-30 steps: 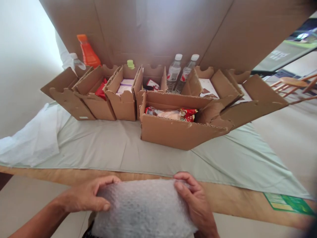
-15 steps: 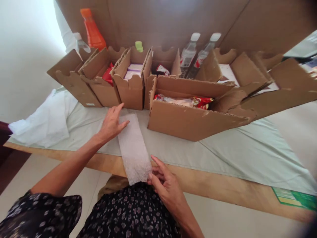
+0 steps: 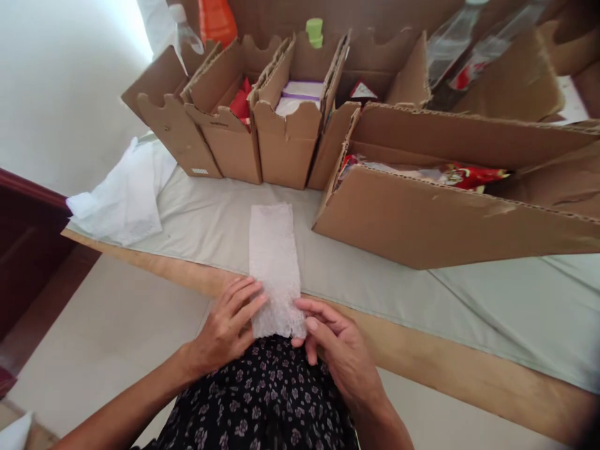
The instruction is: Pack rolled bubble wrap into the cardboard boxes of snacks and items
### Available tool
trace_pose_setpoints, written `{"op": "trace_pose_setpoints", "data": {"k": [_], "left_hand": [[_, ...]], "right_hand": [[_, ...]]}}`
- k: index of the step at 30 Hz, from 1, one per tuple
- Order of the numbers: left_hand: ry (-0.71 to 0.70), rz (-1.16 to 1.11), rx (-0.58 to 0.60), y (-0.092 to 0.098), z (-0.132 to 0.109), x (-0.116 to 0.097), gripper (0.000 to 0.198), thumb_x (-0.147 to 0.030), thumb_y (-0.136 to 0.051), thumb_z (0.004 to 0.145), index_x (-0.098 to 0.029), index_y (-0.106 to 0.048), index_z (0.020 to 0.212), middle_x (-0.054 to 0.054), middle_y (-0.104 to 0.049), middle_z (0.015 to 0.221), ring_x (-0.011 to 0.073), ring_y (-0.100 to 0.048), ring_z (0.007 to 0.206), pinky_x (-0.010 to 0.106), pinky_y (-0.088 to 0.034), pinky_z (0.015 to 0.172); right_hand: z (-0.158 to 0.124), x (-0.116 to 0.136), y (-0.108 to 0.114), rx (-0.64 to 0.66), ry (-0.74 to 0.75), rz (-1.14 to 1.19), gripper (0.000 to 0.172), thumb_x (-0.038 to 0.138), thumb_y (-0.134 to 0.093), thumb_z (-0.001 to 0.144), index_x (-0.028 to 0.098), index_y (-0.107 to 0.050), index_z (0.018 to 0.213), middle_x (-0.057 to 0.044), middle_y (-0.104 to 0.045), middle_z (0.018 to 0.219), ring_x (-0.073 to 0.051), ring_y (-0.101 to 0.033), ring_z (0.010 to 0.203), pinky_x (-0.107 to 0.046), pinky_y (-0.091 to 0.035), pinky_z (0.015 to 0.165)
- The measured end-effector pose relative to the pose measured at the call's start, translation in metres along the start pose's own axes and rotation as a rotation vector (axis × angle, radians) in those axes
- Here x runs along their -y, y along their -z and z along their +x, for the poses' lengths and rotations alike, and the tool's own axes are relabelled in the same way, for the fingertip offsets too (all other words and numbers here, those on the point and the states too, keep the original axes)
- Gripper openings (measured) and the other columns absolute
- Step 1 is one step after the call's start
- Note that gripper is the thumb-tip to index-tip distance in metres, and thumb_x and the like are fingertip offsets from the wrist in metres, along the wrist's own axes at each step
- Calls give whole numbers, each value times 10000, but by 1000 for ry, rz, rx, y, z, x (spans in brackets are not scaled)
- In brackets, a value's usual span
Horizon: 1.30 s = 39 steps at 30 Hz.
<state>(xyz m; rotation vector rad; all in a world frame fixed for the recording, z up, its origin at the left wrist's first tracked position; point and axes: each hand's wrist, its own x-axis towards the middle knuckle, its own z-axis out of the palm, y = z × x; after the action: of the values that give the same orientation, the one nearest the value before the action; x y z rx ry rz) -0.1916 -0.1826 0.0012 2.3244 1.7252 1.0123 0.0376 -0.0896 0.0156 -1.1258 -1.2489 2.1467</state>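
Observation:
A long white strip of what looks like bubble wrap point(image 3: 274, 256) lies over the table edge, its crinkled near end hanging toward my lap. My left hand point(image 3: 225, 325) rests along the strip's lower left side, fingers stretched out and tips touching its surface. At the lower right corner, my right hand point(image 3: 335, 340) pinches the strip between thumb and fingers. Some of the right fingers are under the sheet, partly hidden.
Cardboard bins point(image 3: 288, 147) stand in a row behind, holding packets. A larger cardboard bin point(image 3: 445, 215) with red packets sits at right. More white wrap point(image 3: 124, 194) is piled at left. An orange bottle point(image 3: 218, 22) and clear bottles point(image 3: 452, 44) stand at the back.
My left hand has come back from the strip's far end to its near left side. My right hand stays at the near right corner. The view has shifted left and closer.

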Motion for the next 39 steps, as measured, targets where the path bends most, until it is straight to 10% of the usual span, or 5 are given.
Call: {"op": "trace_pose_setpoints", "data": {"k": [9,16,21,30,39], "left_hand": [[434,-246,-60,4,23,0,272,-154,-602,952,-186,-691,1208,57,-786,969,173,-745,811,284,-610,722],[339,51,-210,-12,21,2,439,-161,-634,955,-211,-576,1388,34,-740,899,232,-701,909,413,-566,902],[328,180,-196,-14,17,8,398,-224,-638,983,-211,-591,1378,97,-681,1072,254,-661,981,414,-565,889],[163,88,-177,-2,21,14,198,-195,-648,968,-200,-705,1157,138,-688,1198,280,-650,1128,477,-554,994],[225,-76,-135,3,22,4,140,-148,-602,987,-191,-709,1066,45,-769,858,190,-694,789,365,-552,775]], "right_hand": [[4,14,8,-174,594,-769,689,270,-677,922,293,-435,1566,-105,-612,1467,-251,-636,1262,-447,-524,1091],[63,11,-17,-339,617,-1122,371,251,-541,1003,167,-658,1344,-82,-766,921,-224,-704,792,-364,-564,770],[42,13,-12,-453,873,-1288,327,253,-577,1014,155,-624,1323,-142,-738,1108,-266,-692,976,-401,-533,830],[43,15,-6,-50,959,-1456,269,79,-505,1008,182,-702,1159,-107,-683,1398,-304,-498,1431,-478,-446,1040],[32,21,-14,-138,841,-1185,199,221,-530,1051,195,-719,1109,-70,-773,972,-211,-686,879,-376,-514,837]]}}
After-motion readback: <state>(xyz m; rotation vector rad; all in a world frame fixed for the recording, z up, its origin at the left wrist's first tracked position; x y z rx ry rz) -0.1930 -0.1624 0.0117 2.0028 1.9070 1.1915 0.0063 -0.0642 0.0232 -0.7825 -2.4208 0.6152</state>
